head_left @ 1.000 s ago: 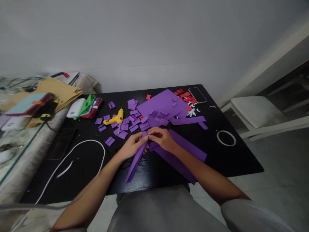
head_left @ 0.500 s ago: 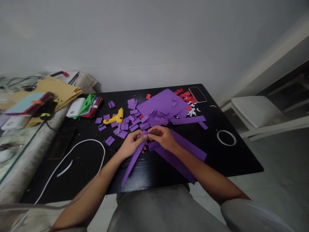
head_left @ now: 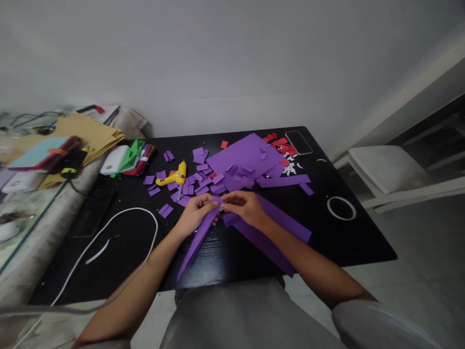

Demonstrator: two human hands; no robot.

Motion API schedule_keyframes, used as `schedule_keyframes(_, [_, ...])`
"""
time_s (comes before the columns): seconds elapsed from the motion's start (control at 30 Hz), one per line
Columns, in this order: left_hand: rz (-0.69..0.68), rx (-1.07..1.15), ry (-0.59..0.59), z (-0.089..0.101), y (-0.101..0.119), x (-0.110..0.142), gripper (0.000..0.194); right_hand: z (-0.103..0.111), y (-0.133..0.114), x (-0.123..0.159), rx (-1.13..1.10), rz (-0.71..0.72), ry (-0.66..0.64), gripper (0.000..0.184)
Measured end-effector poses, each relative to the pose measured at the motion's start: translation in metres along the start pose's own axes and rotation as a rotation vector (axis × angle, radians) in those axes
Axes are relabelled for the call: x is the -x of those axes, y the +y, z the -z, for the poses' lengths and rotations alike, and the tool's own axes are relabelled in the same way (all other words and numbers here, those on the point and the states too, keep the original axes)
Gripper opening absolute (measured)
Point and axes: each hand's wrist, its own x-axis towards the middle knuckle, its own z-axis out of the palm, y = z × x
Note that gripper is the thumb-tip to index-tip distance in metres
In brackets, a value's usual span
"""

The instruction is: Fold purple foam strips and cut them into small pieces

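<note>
A long folded strip of purple paper (head_left: 199, 237) slants down toward the table's front edge. My left hand (head_left: 196, 213) is closed around its upper end, thumb on top. At that same end, my right hand (head_left: 244, 207) pinches with thumb and fingertips; the exact spot between them is too small to make out. Under my right forearm lies a wide purple paper sheet (head_left: 269, 228). Many small cut purple pieces (head_left: 189, 186) are scattered just beyond my hands. Among them, a yellow glue gun (head_left: 172, 175) rests on its side.
On the black table (head_left: 348, 242) are a larger purple sheet (head_left: 236, 152), red scraps (head_left: 279, 141), a phone (head_left: 298, 142) and a white ring (head_left: 341, 208). A white cable (head_left: 154, 237) loops over my left forearm. Folded coloured papers (head_left: 140, 157) lie at the left back.
The strip's lower end has swung slightly left and its fold now shows more open. Both hands stay at its upper end, with small finger shifts.
</note>
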Motion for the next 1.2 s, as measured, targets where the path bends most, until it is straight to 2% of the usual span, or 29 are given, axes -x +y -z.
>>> schedule_keyframes(0.17, [0.016,0.045,0.014,0.0,0.0012,0.0011,0.034,0.0005,0.001,-0.0001,0.02,0.009,0.014,0.028])
schedule_keyframes(0.63, [0.02,0.059,-0.037,0.0016,0.0026,0.001,0.031,-0.0006,0.0013,0.0005,0.033,0.049,0.018,0.026])
schedule_keyframes(1.2, [0.021,0.078,-0.023,-0.0019,0.0069,0.003,0.029,-0.0015,-0.0027,0.0035,0.069,0.094,0.023,0.021])
